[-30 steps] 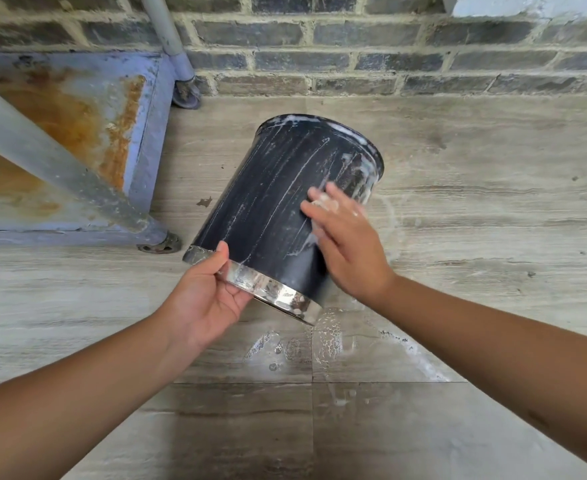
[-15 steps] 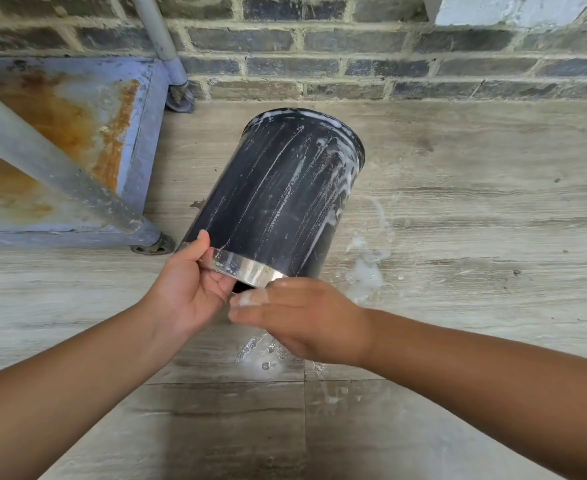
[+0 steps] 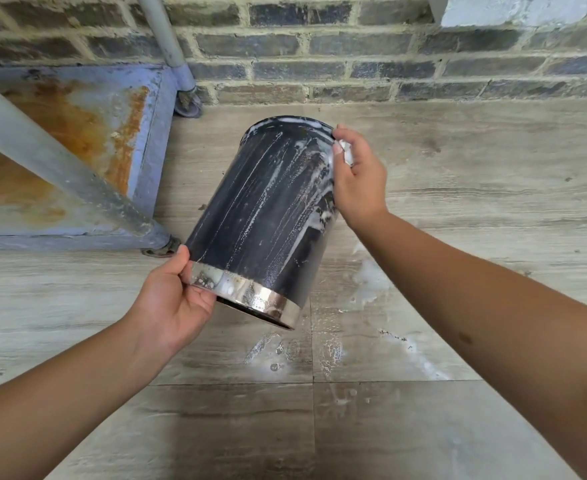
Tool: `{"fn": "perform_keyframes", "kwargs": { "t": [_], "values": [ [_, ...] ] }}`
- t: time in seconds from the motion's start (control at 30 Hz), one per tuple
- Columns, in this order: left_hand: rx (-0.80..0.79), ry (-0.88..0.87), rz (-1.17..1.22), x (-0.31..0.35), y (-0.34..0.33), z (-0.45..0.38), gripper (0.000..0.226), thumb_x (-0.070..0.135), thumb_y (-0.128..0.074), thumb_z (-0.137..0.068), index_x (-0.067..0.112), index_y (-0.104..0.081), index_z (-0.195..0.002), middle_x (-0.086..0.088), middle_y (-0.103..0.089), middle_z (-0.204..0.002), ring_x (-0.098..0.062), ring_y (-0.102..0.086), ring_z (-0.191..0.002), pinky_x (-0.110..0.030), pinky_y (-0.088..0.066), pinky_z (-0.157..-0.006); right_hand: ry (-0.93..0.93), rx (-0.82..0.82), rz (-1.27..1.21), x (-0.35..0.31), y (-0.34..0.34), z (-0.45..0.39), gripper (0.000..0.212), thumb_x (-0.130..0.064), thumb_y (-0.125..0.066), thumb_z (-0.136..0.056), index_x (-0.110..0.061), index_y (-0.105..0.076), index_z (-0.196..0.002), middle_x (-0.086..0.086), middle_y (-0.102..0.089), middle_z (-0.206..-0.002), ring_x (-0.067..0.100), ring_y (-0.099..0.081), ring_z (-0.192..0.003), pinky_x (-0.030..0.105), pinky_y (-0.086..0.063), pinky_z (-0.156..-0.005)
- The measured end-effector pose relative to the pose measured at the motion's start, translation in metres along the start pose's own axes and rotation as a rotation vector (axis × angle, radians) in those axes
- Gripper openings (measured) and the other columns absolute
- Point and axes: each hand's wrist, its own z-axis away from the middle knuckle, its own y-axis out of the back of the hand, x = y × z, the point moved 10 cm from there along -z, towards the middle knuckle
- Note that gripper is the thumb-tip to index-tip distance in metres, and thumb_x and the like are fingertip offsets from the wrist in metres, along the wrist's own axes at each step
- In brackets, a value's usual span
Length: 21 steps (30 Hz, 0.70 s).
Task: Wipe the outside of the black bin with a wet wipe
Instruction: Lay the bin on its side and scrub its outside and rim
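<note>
The black bin [image 3: 264, 209] is held tilted above the floor, its base pointing away from me and its chrome rim band [image 3: 247, 294] toward me. White soapy streaks run down its side. My left hand [image 3: 177, 303] grips the chrome rim at the bin's lower left. Up at the far right edge of the bin, by its base, my right hand [image 3: 357, 178] presses against the side, closed on a small white wet wipe [image 3: 345, 150] that shows only between the fingers.
Grey wood-look floor tiles [image 3: 458, 237] carry foam and water patches [image 3: 323, 344] under and right of the bin. A rusty blue metal platform [image 3: 77, 133] with grey pipe legs [image 3: 53, 161] stands at left. A brick wall [image 3: 354, 60] runs across the back.
My right hand has moved from near the chrome rim up the bin's right side to its far end. The bin has tilted a little more; the left hand keeps its grip.
</note>
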Motion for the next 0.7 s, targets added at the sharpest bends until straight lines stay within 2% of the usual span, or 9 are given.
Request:
{"fn": "perform_keyframes", "kwargs": {
  "t": [0.03, 0.1, 0.2, 0.23, 0.3, 0.37, 0.53, 0.63, 0.7],
  "values": [
    [0.002, 0.003, 0.013, 0.0, 0.002, 0.0, 0.024, 0.022, -0.049, -0.1, 0.006, -0.066, -0.107, -0.01, -0.074, -0.111, -0.019, -0.073, -0.097, -0.039, -0.062, -0.074, 0.009, 0.011, -0.029, 0.002, -0.005, 0.004, 0.023, -0.017, -0.051, -0.099, -0.02, -0.061, -0.12, -0.003, -0.059, -0.13, 0.013, -0.066, -0.089, 0.016, -0.05, -0.055],
    [0.009, 0.01, 0.018, 0.0, 0.005, -0.001, 0.025, 0.023, -0.048, -0.101, 0.005, -0.066, -0.105, -0.011, -0.075, -0.108, -0.021, -0.073, -0.095, -0.041, -0.062, -0.071, 0.027, 0.038, -0.068, 0.002, -0.009, 0.01, 0.022, -0.014, -0.051, -0.098, -0.021, -0.062, -0.116, 0.008, -0.049, -0.144, 0.021, -0.048, -0.125, 0.007, -0.043, -0.084],
    [0.021, 0.02, 0.038, 0.001, 0.008, -0.002, 0.026, 0.022, -0.047, -0.101, 0.005, -0.067, -0.105, -0.012, -0.076, -0.106, -0.023, -0.074, -0.094, -0.045, -0.062, -0.068, 0.063, -0.027, -0.08, -0.004, -0.022, 0.024, 0.024, -0.01, -0.05, -0.098, -0.026, -0.06, -0.113, 0.006, -0.047, -0.146, 0.014, -0.023, -0.144, -0.007, -0.029, -0.082],
    [0.02, 0.023, 0.048, 0.001, 0.008, -0.002, 0.026, 0.022, -0.047, -0.101, 0.005, -0.066, -0.107, -0.012, -0.075, -0.107, -0.023, -0.073, -0.095, -0.045, -0.062, -0.07, 0.073, -0.061, -0.076, -0.007, -0.027, 0.031, 0.024, -0.011, -0.051, -0.098, -0.027, -0.06, -0.114, 0.004, -0.048, -0.146, 0.012, -0.022, -0.144, -0.002, -0.031, -0.092],
    [0.027, 0.02, 0.07, 0.003, 0.006, -0.003, 0.027, 0.022, -0.046, -0.102, 0.005, -0.064, -0.114, -0.011, -0.074, -0.111, -0.023, -0.073, -0.098, -0.046, -0.06, -0.076, 0.12, -0.12, -0.03, -0.018, -0.038, 0.046, 0.025, -0.013, -0.052, -0.097, -0.028, -0.061, -0.115, 0.002, -0.053, -0.141, 0.008, -0.027, -0.141, 0.025, -0.032, -0.112],
    [0.035, 0.007, 0.077, 0.007, 0.004, -0.005, 0.03, 0.022, -0.044, -0.102, 0.005, -0.062, -0.119, -0.011, -0.073, -0.113, -0.022, -0.072, -0.1, -0.046, -0.06, -0.078, 0.217, -0.197, 0.047, -0.035, -0.048, 0.063, 0.024, -0.016, -0.053, -0.096, -0.022, -0.063, -0.117, 0.002, -0.057, -0.136, 0.006, -0.033, -0.135, 0.04, -0.024, -0.117],
    [0.036, -0.004, 0.023, 0.013, 0.0, -0.007, 0.033, 0.026, -0.041, -0.103, 0.004, -0.061, -0.118, -0.014, -0.075, -0.104, -0.025, -0.074, -0.089, -0.042, -0.062, -0.062, 0.595, -0.543, 0.233, -0.08, -0.08, 0.138, 0.03, -0.005, -0.059, -0.087, -0.013, -0.065, -0.115, 0.006, -0.065, -0.124, 0.015, -0.055, -0.121, 0.037, -0.031, -0.109],
    [0.013, 0.011, -0.02, 0.009, 0.0, -0.006, 0.035, 0.027, -0.043, -0.102, 0.005, -0.06, -0.124, -0.017, -0.071, -0.116, -0.03, -0.07, -0.104, -0.051, -0.057, -0.084, 0.749, -0.799, 0.17, -0.093, -0.095, 0.207, 0.031, 0.005, -0.064, -0.083, -0.006, -0.068, -0.112, 0.011, -0.07, -0.115, 0.025, -0.063, -0.108, 0.041, -0.04, -0.102],
    [0.016, -0.001, -0.029, 0.008, 0.001, -0.005, 0.032, 0.025, -0.045, -0.102, 0.006, -0.061, -0.12, -0.013, -0.072, -0.115, -0.026, -0.071, -0.102, -0.049, -0.056, -0.086, 0.733, -0.935, 0.074, -0.093, -0.091, 0.247, 0.03, 0.006, -0.068, -0.081, -0.004, -0.07, -0.109, 0.012, -0.072, -0.107, 0.026, -0.066, -0.095, 0.041, -0.05, -0.088]
  ]
}}
